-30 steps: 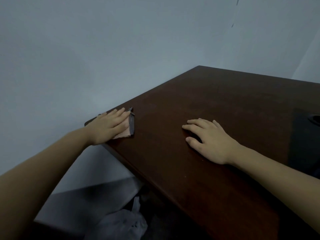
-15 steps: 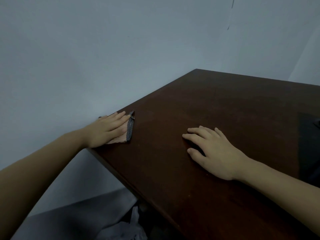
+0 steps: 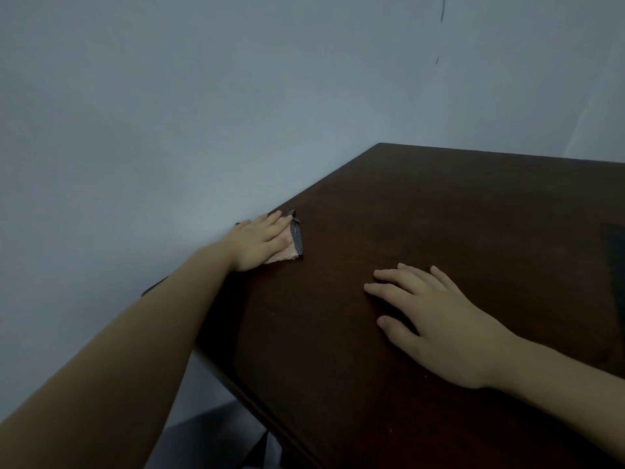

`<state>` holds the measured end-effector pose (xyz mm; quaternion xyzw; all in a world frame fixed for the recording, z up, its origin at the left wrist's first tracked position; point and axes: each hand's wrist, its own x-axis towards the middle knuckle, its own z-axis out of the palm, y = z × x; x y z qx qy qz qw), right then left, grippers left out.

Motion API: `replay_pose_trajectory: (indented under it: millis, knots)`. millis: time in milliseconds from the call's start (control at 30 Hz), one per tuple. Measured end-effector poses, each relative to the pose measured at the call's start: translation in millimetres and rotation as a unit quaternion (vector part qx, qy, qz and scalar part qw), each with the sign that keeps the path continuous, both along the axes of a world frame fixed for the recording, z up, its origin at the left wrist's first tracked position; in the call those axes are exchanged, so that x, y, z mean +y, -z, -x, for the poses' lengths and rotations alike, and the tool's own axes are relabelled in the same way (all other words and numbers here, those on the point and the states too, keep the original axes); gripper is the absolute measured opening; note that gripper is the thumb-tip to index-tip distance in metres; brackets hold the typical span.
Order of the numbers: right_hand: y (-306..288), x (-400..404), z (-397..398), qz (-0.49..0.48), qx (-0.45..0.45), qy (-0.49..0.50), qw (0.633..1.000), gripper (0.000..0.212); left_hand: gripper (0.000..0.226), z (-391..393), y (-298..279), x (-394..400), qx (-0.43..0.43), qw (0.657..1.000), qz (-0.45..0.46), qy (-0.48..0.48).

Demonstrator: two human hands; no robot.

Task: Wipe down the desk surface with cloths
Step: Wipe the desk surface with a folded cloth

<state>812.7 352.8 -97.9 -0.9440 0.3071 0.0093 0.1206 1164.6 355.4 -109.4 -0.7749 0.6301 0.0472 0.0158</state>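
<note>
Head view of a dark brown wooden desk (image 3: 422,231) with a smooth, dimly lit top, set with its far corner against a pale grey-blue wall (image 3: 203,113). The left hand (image 3: 258,243) lies palm down near the desk's left edge, beside the wall, with its fingers straight and close together; it presses flat on a small pinkish cloth with a dark speckled border (image 3: 293,245). Only a triangular part of the cloth shows, beyond the fingertips and to the right of the hand; the rest is hidden beneath the palm. The dark border runs along the cloth's right side, ending in a small frayed tip at the top. The cloth lies flat on the desk surface, close to the left edge and well apart from the other hand.

The right hand (image 3: 436,324) rests palm down on the bare wood toward the middle of the desk, fingers extended and slightly spread, thumb out to the side, grasping nothing. Both forearms are bare and reach in from the lower corners of the view. A thin dark mark (image 3: 442,10) runs down the wall at upper right. A darker patch (image 3: 614,262) lies on the desk top at the right border; what it is cannot be told.
</note>
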Motion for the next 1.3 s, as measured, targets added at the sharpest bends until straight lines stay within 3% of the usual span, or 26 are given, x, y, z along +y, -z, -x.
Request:
replay_pose_trajectory:
  millis: [233, 500, 833, 1300]
  knots:
    - [-2, 2, 1, -0.005, -0.005, 0.004, 1.000, 0.055, 0.061, 33, -4, -3, 0.005, 1.000, -0.010, 0.003]
    - [-18, -2, 23, 0.019, -0.077, 0.061, 0.995, 0.048, 0.062, 92, -9, 21, 0.014, 0.998, -0.023, 0.058]
    - [-19, -5, 129, 0.023, -0.088, 0.164, 0.982, 0.041, 0.063, 207, -8, 44, 0.027, 0.989, -0.027, 0.143]
    - [-10, 27, 291, 0.059, -0.080, 0.227, 0.969, 0.042, 0.063, 404, -5, 61, 0.042, 0.966, -0.026, 0.252]
